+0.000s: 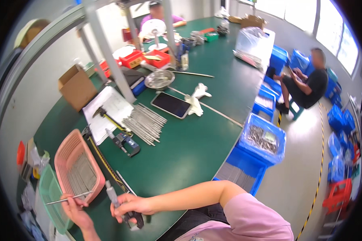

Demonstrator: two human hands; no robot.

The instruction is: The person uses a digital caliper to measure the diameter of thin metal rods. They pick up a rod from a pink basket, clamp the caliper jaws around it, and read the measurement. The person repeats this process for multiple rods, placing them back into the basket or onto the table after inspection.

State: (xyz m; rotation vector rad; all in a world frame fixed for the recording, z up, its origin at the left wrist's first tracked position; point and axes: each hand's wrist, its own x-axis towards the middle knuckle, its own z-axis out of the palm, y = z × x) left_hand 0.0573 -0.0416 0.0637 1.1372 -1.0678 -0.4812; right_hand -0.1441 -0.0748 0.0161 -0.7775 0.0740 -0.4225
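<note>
Pinching metal rod | left grip: ends jutting both sides | right grip: clasping micrometer

L hand raised, fingers bent in a pinch, forearm up from bottom edge. R arm bent at elbow, forearm approx. level, pointing L; R hand curled in a grip, nr L hand, not touching; exact finger wrap hard to tell.

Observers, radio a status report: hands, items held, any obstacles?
Left hand pinching slender silver metal rod. Right hand gripping silver-and-black micrometer. Pink plastic basket close by, possibly in the way.
</note>
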